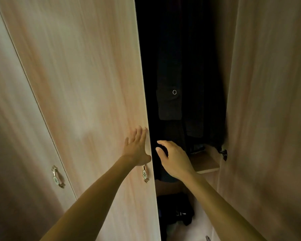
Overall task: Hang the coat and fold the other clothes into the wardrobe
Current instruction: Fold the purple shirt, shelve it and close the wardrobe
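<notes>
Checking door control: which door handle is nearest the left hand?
The handle just below the left hand, by the dark gap; the other handle sits far left.

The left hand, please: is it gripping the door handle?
No, the left hand lies flat and open on the door, above the handle.

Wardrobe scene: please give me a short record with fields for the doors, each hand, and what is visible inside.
left door: mostly shut; its edge borders the dark gap
right door: swung open
left hand: flat and open on the left door, just above its handle
right hand: open, empty, reaching into the gap
inside, upper: dark hanging garment with a flap pocket and metal snap
inside, right: wooden shelf
inside, bottom: dark items, too dim to identify
far left: another shut door with handle
</notes>
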`<state>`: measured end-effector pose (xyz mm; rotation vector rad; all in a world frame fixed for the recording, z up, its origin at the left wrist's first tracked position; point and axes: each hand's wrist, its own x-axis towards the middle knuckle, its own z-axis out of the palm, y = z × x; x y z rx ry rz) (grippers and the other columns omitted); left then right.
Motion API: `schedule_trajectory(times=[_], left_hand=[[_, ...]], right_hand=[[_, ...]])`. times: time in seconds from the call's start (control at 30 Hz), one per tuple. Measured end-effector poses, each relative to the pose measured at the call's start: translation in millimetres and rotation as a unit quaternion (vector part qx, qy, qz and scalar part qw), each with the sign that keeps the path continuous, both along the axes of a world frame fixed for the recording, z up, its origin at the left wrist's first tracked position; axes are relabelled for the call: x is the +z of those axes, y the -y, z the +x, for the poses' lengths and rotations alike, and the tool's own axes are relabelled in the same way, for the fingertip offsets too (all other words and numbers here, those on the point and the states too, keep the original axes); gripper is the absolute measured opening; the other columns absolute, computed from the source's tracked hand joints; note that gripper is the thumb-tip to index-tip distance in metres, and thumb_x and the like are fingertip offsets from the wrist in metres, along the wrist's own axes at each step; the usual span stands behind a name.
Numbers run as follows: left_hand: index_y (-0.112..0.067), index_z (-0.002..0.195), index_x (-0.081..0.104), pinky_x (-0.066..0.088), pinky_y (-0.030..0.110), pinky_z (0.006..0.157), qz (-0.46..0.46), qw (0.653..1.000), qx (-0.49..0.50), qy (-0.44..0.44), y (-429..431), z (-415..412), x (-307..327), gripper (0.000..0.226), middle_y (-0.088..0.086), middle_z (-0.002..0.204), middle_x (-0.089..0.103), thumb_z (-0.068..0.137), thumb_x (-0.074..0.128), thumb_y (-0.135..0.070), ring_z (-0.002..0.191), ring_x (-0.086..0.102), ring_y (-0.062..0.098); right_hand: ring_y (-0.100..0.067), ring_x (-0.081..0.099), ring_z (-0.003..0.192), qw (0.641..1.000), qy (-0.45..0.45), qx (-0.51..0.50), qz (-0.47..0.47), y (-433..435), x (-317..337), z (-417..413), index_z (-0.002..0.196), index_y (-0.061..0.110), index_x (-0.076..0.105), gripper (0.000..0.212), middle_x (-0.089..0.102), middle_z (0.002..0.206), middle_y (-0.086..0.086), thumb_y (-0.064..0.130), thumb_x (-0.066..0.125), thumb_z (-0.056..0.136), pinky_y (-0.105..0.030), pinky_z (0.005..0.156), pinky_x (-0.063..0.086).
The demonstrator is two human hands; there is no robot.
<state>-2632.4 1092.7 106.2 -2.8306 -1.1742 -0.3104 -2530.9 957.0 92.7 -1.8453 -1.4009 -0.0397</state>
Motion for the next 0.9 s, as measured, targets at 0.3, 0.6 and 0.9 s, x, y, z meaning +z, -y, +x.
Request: schedule_trajectory(times=[0.3, 0.6, 0.9], left_hand=[[-0.020, 0.146, -0.023, 0.002, 0.052, 0.116, -0.057, 0.998, 0.025, -0.009, -36, 34, 17, 0.107, 0.005, 0.154, -0.027, 0.079, 0.058, -0.039, 0.142, -0.021, 0.027], [-0.016, 0.150, -0.007, 0.005, 0.051, 0.117, -0.060, 0.998, 0.017, 0.026, -31, 22, 6, 0.088, 0.004, 0.159, -0.004, 0.088, 0.053, -0.036, 0.146, -0.004, 0.024], [-0.016, 0.146, 0.027, 0.019, 0.042, 0.115, -0.021, 0.971, -0.144, 0.188, 81, 12, -7, 0.058, 0.007, 0.148, 0.037, 0.098, 0.032, -0.047, 0.140, 0.027, 0.025]], right_hand=[[-0.011, 0.050, 0.122, 1.000, -0.013, 0.022, 0.005, -28, -10, 31, 0.135, 0.026, 0.046, 0.039, 0.050, 0.137, 0.007, 0.039, 0.042, 0.098, -0.028, 0.099, 0.044], [-0.019, 0.054, 0.116, 0.999, -0.016, -0.032, -0.023, 3, -25, 55, 0.131, 0.023, 0.052, 0.034, 0.055, 0.131, 0.000, 0.030, 0.042, 0.100, -0.036, 0.094, 0.047], [-0.019, 0.049, 0.123, 0.986, 0.017, -0.161, -0.033, 81, -5, 33, 0.132, 0.025, 0.051, 0.037, 0.056, 0.131, 0.001, 0.036, 0.045, 0.098, -0.037, 0.102, 0.042]])
